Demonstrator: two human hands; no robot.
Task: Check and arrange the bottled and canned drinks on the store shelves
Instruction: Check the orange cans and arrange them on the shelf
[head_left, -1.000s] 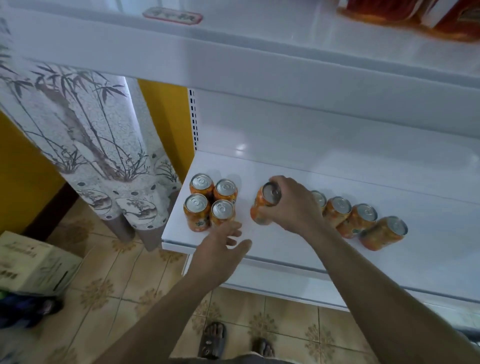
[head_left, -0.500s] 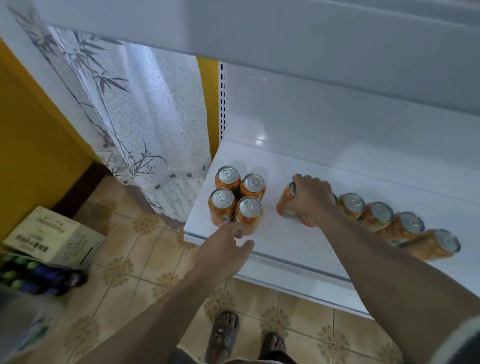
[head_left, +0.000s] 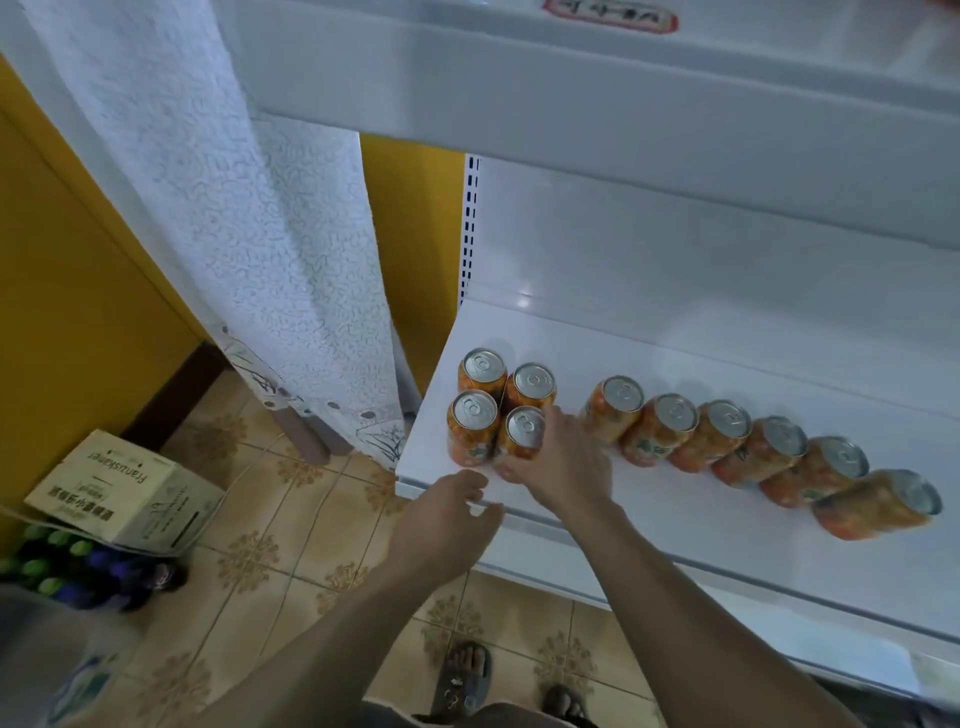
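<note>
Orange cans (head_left: 670, 426), silver-topped cylinders, are ranged on the glossy white shelf (head_left: 675, 525); one front can (head_left: 524, 431) is partly hidden, grasped by the right hand (head_left: 566, 467); the left hand (head_left: 441, 519) is relaxed.

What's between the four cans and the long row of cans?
In the head view, the right hand fills that gap, gripping the can beside it; behind the hand is bare white shelf.

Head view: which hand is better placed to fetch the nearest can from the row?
Right. The right hand, cupping the front-right can, is beside the nearest row can; the left hand hovers farther off at the shelf edge.
</note>
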